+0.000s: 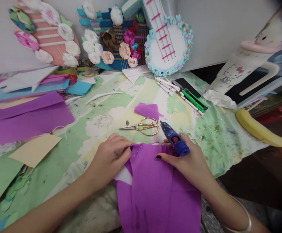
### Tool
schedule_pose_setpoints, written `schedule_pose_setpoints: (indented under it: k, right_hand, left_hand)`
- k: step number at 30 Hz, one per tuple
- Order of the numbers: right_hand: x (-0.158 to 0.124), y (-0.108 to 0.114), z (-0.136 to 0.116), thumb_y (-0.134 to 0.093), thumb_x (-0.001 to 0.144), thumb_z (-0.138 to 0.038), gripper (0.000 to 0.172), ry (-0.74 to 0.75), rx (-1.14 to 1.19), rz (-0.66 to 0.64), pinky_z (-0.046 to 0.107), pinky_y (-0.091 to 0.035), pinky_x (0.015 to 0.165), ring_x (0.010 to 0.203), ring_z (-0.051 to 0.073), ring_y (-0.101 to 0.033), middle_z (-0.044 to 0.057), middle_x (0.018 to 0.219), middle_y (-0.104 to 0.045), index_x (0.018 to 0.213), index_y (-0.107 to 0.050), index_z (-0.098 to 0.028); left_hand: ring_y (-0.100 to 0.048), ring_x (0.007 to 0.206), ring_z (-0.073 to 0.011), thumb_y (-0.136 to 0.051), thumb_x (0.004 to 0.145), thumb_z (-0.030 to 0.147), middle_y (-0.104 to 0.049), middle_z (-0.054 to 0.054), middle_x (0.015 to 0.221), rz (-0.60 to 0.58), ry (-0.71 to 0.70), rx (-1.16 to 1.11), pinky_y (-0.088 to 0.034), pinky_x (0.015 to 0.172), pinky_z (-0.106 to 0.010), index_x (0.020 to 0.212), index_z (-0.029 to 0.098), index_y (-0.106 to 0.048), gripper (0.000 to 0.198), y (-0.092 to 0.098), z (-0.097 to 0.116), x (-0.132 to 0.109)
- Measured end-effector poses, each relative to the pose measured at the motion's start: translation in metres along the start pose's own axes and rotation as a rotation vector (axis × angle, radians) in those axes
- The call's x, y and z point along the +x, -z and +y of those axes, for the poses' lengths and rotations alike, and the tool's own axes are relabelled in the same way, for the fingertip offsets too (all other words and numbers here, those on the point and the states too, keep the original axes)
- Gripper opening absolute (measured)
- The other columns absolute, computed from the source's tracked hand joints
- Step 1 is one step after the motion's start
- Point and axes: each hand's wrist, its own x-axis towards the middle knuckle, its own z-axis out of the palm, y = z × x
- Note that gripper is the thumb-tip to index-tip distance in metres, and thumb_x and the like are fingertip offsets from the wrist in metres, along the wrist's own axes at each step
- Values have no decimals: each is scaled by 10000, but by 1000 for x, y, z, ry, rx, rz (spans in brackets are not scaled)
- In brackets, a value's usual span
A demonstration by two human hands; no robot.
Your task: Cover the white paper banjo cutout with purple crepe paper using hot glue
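Observation:
A sheet of purple crepe paper point(155, 187) lies over the table's near edge, between my arms. My left hand point(111, 158) pinches its upper left corner with closed fingers. My right hand point(187, 158) grips a blue glue gun point(175, 139), nozzle pointing up-left, while its thumb presses on the paper's top edge. Gold-handled scissors point(144, 127) lie shut just beyond my hands, beside a small purple paper scrap point(147, 111).
The green patterned table cover point(102, 106) carries a big purple sheet point(21, 119) and a tan card point(35, 149) at left. Markers point(184, 95) lie at right, a yellow banana-shaped thing point(257, 129) far right. Paper-flower crafts point(111, 38) and a round guitar model point(167, 45) line the back wall.

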Motion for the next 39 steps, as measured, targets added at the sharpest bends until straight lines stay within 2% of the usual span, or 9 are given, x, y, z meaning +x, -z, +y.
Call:
schedule_pose_setpoints:
  k: [3,5,7,13,17,30,36,39]
  right_hand:
    - [-1,1,-3,-726,668,-492,404,25,-73,2,293,-418,610,685,192,-588,24,773,-654,856,-519,-200]
    - [-2,1,-4,-722,666,-508,405,32,-102,2,287,-399,595,659,187,-575,11,745,-643,823,-499,-209]
    - [-2,0,-4,-720,661,-523,412,32,-121,0,284,-385,584,638,183,-562,1,721,-631,801,-485,-215]
    - [-2,-1,-4,-716,663,-523,410,14,-104,-4,290,-386,599,671,196,-577,15,773,-651,821,-494,-216]
    - [-2,-1,-4,-717,656,-531,419,15,-113,2,289,-381,593,655,194,-572,9,751,-644,807,-482,-219]
    - [-2,-2,-3,-721,652,-540,426,19,-109,21,290,-386,590,673,200,-591,19,773,-663,809,-497,-214]
    - [-2,-3,-3,-728,651,-526,421,23,-111,32,281,-377,572,646,187,-575,8,749,-648,801,-487,-215]
    - [-2,-3,-4,-723,656,-530,418,24,-113,38,274,-369,559,622,177,-559,-9,697,-621,780,-475,-217]
  left_hand:
    - [-562,853,-199,-546,814,269,-634,-43,857,-14,111,36,-468,747,-348,910,190,-648,161,2,3,0]
    - [-556,889,-220,-633,735,337,-604,-51,931,-53,158,98,-469,783,-376,991,189,-606,297,3,7,-2]
    - [-542,933,-233,-660,687,327,-573,-57,989,-99,179,144,-461,822,-392,1048,194,-561,397,2,9,-3]
    - [-502,948,-249,-594,686,251,-533,-64,974,-153,213,182,-439,841,-428,1061,189,-541,384,-2,10,-4]
    - [-484,943,-244,-542,687,172,-556,-62,967,-175,143,171,-425,847,-434,1049,180,-552,362,-5,11,-4]
    - [-450,990,-237,-556,642,75,-584,-65,1008,-92,-43,137,-427,879,-425,994,164,-603,367,-10,7,-7]
    - [-443,972,-258,-524,772,55,-608,-103,970,-5,-303,279,-417,866,-470,996,118,-646,263,-16,5,-19]
    - [-448,992,-292,-508,805,91,-614,-134,1002,-13,-356,358,-409,852,-507,1077,85,-626,297,-17,6,-26]
